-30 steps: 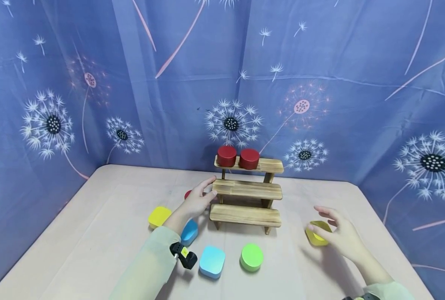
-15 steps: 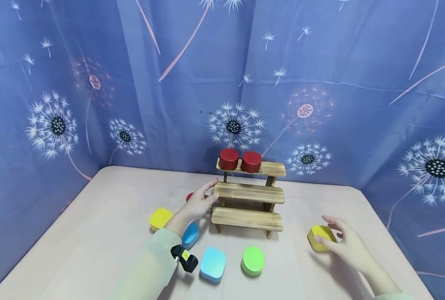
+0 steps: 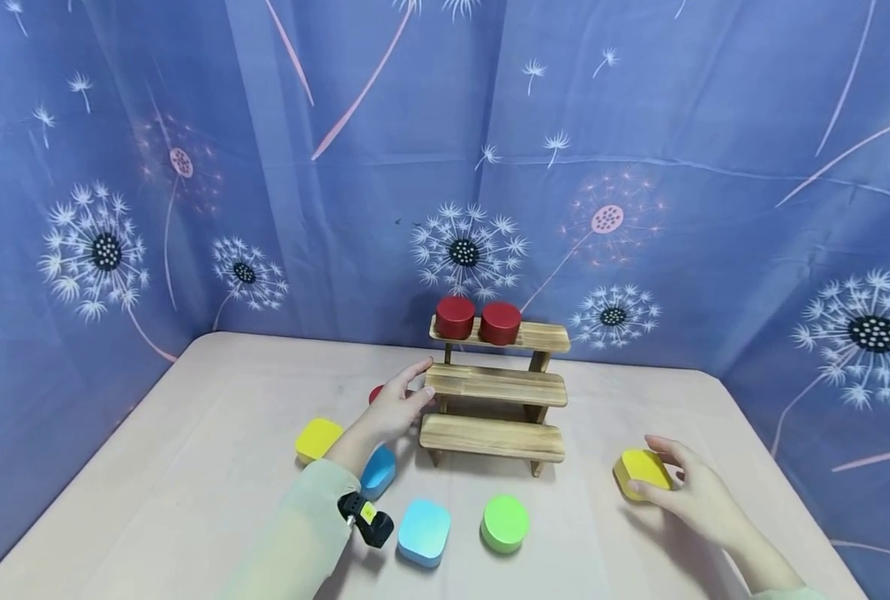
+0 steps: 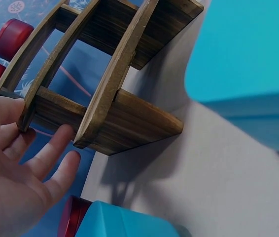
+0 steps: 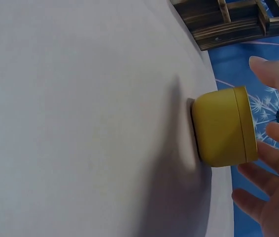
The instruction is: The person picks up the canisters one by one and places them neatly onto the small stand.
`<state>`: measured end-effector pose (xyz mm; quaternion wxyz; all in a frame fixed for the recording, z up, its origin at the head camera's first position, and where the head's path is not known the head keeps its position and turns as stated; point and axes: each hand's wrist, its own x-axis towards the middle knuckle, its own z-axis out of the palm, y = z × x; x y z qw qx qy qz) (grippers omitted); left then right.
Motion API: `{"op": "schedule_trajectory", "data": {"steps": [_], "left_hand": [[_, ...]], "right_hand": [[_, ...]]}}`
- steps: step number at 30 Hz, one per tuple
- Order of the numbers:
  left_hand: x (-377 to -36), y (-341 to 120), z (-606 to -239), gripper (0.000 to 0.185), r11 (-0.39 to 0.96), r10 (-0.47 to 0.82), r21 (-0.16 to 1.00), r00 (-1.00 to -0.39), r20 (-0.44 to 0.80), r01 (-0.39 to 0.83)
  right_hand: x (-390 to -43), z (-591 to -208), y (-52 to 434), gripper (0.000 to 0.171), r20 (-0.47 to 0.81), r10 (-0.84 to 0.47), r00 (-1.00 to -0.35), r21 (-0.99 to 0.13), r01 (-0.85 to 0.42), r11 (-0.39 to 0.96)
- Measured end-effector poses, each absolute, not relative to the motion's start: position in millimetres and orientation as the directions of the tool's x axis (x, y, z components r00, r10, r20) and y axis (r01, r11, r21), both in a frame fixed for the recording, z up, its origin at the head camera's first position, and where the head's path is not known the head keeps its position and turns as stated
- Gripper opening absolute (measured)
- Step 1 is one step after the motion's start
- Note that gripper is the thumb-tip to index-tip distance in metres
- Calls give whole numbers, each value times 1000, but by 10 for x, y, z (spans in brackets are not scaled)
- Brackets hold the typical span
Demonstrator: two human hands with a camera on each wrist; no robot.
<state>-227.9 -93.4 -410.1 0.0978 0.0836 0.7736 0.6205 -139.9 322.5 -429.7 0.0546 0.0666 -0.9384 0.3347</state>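
Observation:
A three-tier wooden display shelf (image 3: pixel 496 385) stands mid-table. My left hand (image 3: pixel 394 412) pinches the left end of its middle tier between thumb and fingers; the left wrist view shows the thumb (image 4: pixel 6 109) on the plank. Two red round tins (image 3: pixel 455 317) sit at the left of the top tier. On the right, a yellow rounded-square tin (image 3: pixel 642 475) rests on the table. Around its right side is my right hand (image 3: pixel 696 492), fingers loosely curved. In the right wrist view the thumb (image 5: pixel 270 74) is apart from the tin, with other fingers (image 5: pixel 272 158) close to its lid.
In front of the shelf stand a light blue square tin (image 3: pixel 424 532) and a green round tin (image 3: pixel 505 523). Another blue tin (image 3: pixel 379 472), a yellow tin (image 3: pixel 317 440) and a partly hidden red tin (image 3: pixel 376 392) lie around my left arm. A blue dandelion-print cloth (image 3: pixel 325 208) hangs behind.
My right hand has shifted slightly right and nearer to me beside the yellow tin, whose top now looks brighter. My left hand stays at the shelf.

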Motion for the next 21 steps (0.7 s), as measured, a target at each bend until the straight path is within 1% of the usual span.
{"op": "schedule_trajectory", "data": {"steps": [3, 7, 13, 21], "left_hand": [[-2286, -940, -4077, 55, 199, 250, 980, -967, -54, -3], [-2287, -938, -4046, 56, 198, 245, 980, -968, -55, -6], [-2276, -933, -4066, 56, 219, 253, 976, -966, -63, -7], [-2256, -928, -4082, 54, 232, 239, 973, -970, -41, 16]], "right_hand": [[-1414, -4295, 3225, 74, 138, -93, -986, -634, -160, 757], [-1425, -4304, 3237, 76, 131, -90, -987, -625, -153, 766], [-1383, -4334, 3262, 82, 93, -96, -991, -621, -133, 773], [-1359, -4360, 3242, 82, 115, -93, -989, -580, -143, 802]]}}
